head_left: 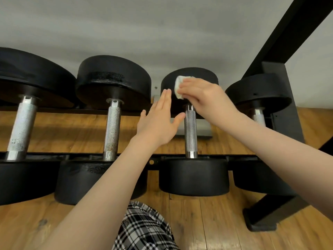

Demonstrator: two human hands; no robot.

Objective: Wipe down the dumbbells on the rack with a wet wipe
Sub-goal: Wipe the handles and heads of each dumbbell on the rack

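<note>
The right hand presses the folded wet wipe on the far head of the third dumbbell on the rack. The left hand, flat and holding nothing, should steady it; wipe around the whole head, then the handle.

Four dumbbells lie side by side across a rack, handles running front to back, heads hanging past its front and rear rails. The right hand holds a wet wipe against the far head of the third dumbbell from the left. The left hand is just left of that dumbbell's handle, fingers straight, thumb beside the handle. A wall stands behind the rack; a wooden floor lies beneath. A plaid-clad leg is nearest, bottom centre.
</note>
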